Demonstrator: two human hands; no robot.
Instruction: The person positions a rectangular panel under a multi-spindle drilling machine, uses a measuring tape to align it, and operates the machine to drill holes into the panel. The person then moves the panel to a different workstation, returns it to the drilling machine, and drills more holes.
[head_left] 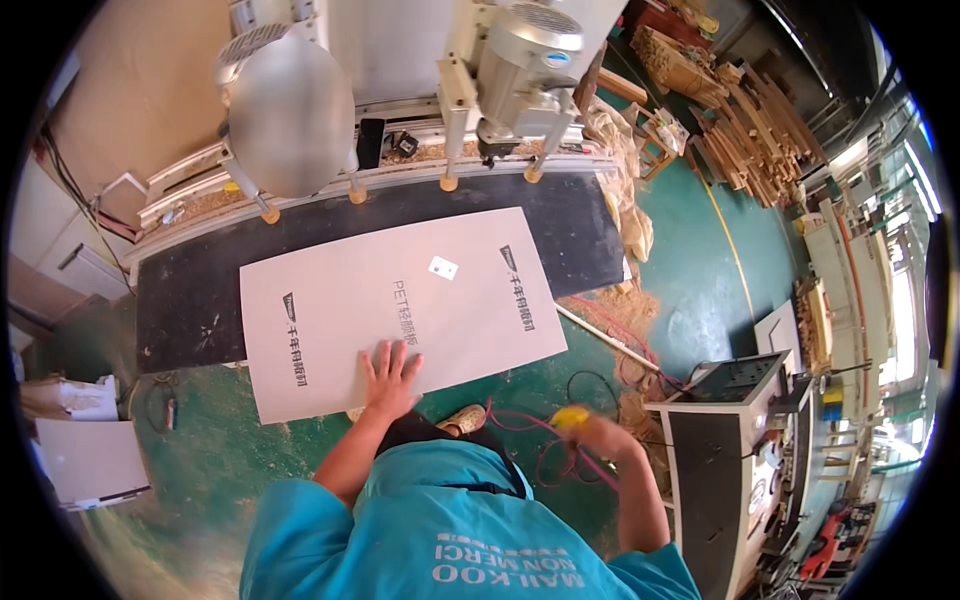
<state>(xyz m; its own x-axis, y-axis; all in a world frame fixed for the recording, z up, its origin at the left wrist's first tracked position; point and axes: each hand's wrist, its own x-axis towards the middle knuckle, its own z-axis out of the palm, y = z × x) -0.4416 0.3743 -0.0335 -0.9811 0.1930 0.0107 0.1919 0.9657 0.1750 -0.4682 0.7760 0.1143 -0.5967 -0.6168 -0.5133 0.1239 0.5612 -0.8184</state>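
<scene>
A large pale grey board (400, 310) with dark print and a small white label lies tilted across the black machine table (190, 290), its near edge overhanging toward me. My left hand (391, 382) rests flat on the near part of the board with its fingers spread. Out to the right, apart from the board, my right hand (600, 436) is closed around a yellow air blow gun (570, 417), blurred by motion. A pink hose (515, 425) runs across the floor beside it.
Two motor units, one with a rounded silver cover (290, 115) and one with a bare motor (530, 65), stand beyond the table. A control cabinet (710, 470) stands at the right. Lumber (750, 140) is stacked far right. Sawdust (625, 320) and hoses lie on the green floor.
</scene>
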